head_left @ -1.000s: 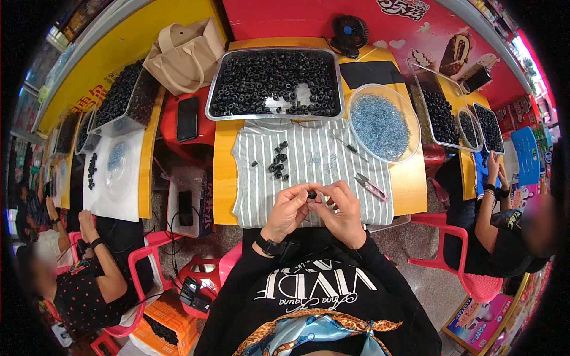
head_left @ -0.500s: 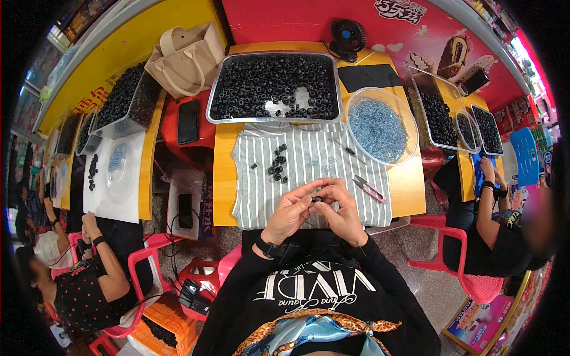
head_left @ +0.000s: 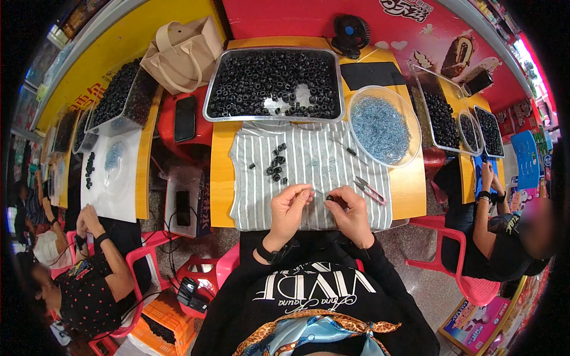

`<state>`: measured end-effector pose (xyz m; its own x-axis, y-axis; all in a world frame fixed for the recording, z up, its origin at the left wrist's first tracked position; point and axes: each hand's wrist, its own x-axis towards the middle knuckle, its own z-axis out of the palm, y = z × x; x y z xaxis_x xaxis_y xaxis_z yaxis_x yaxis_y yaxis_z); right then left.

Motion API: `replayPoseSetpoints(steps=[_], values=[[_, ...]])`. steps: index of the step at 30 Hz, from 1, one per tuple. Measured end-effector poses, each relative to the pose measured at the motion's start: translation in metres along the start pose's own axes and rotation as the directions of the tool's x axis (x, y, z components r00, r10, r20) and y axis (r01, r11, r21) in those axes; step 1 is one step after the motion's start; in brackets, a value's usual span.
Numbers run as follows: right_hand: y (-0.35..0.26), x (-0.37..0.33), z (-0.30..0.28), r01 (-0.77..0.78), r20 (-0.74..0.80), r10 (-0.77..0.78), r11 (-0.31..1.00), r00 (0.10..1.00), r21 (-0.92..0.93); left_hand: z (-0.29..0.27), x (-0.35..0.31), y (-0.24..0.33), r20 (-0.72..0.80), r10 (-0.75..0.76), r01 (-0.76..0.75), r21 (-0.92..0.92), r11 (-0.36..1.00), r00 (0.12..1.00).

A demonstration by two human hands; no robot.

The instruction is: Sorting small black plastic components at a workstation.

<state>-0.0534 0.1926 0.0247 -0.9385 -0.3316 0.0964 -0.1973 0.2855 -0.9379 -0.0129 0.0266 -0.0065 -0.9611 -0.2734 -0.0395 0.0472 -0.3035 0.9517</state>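
Pinching at the cloth's near edge, our left hand [head_left: 291, 204] closes on something too small to tell, while our right hand [head_left: 350, 215] clamps a small black ring [head_left: 333, 200]; we judge it light, stiff, best held by its rim. Beyond the hands, the tray [head_left: 211, 95] holds black rings, and the clear bowl [head_left: 415, 139] at right blue bits.

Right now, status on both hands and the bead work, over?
Left hand pinching something too small to tell. Right hand shut on a black ring. Both over the striped cloth. Loose rings and snips lie nearby, not in the way.
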Motion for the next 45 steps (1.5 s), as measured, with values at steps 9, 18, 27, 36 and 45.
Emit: replayPoseSetpoints(steps=[9, 18, 27, 36, 45], values=[[0.003, 0.006, 0.0, 0.091, 0.037, -0.086, 0.978, 0.996, -0.185, -0.01, -0.006, 0.001, 0.059, 0.005, -0.006, 0.02, 1.0, 0.998], [-0.007, 0.005, 0.001, 0.136, 0.138, -0.096, 0.937, 0.986, -0.32, -0.017, -0.008, 0.01, 0.037, -0.006, 0.006, 0.002, 1.0, 0.999], [-0.016, 0.022, 0.006, 0.143, 0.052, -0.134, 0.887, 0.99, -0.44, -0.02, -0.008, 0.006, 0.027, 0.027, -0.027, -0.004, 1.0, 0.999], [-0.009, 0.032, 0.013, 0.146, 0.122, -0.087, 0.758, 0.989, -0.635, -0.021, -0.008, 0.002, 0.053, 0.084, -0.086, 0.039, 0.995, 0.995], [0.01, 0.002, -0.018, 0.125, 0.004, -0.132, 0.928, 0.991, -0.352, -0.021, -0.012, 0.008, 0.07, 0.126, -0.14, 0.258, 0.956, 0.99]])
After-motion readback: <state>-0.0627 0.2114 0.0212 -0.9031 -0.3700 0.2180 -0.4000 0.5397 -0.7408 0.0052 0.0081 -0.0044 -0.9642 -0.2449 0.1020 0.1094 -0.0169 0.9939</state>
